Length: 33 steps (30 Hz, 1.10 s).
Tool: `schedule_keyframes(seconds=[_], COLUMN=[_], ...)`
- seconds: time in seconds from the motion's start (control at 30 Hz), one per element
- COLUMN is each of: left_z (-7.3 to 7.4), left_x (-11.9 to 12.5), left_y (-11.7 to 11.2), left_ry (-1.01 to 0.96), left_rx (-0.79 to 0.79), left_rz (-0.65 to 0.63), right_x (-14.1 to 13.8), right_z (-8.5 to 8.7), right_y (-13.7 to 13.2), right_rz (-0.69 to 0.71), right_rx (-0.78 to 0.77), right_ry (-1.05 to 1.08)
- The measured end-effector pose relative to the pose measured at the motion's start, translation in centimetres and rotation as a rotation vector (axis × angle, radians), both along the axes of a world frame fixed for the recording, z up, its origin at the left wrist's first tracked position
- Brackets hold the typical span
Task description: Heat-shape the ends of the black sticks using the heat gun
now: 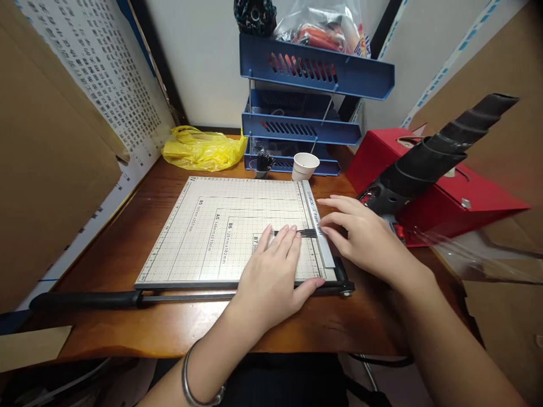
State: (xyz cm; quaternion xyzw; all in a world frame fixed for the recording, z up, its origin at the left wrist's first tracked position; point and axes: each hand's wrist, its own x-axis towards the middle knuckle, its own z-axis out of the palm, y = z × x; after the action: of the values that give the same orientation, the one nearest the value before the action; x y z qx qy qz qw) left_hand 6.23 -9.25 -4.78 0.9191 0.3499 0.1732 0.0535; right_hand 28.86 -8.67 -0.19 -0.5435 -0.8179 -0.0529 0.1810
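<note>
A grey paper cutter board [212,226] with a printed grid lies on the wooden desk [127,249]. A thin black strip [297,232] lies across its right part, up to the ruler bar [317,226]. My left hand [274,277] rests flat on the board, fingers stretched out, fingertips pressing the strip. My right hand [365,237] lies to the right, fingers spread, fingertips touching the strip's end at the ruler bar. The cutter's black-handled blade arm [85,298] lies along the board's near edge.
A white paper cup [304,165] and a small pot of black strips [263,164] stand behind the board. A blue stacked tray rack [305,118], a yellow plastic bag [201,148], a red box [441,192] and a black coiled tube [441,152] surround it. Cardboard stands at both sides.
</note>
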Motion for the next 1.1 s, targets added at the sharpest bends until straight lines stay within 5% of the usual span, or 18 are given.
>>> schedule_keyframes(seconds=[0.53, 0.83, 1.1], left_z=[0.1, 0.5, 0.9], left_x=[0.0, 0.5, 1.7], left_y=[0.1, 0.2, 0.7], left_ry=[0.038, 0.050, 0.054], left_rx=[0.016, 0.015, 0.001], left_rz=[-0.002, -0.002, 0.009], right_x=[-1.9, -2.2, -2.6], right_z=[-3.4, -3.5, -5.7], right_y=[-0.9, -0.8, 0.3], right_rz=[-0.202, -0.307, -0.326], right_rx=[-0.064, -0.150, -0.078], right_ry=[0.627, 0.809, 0.994])
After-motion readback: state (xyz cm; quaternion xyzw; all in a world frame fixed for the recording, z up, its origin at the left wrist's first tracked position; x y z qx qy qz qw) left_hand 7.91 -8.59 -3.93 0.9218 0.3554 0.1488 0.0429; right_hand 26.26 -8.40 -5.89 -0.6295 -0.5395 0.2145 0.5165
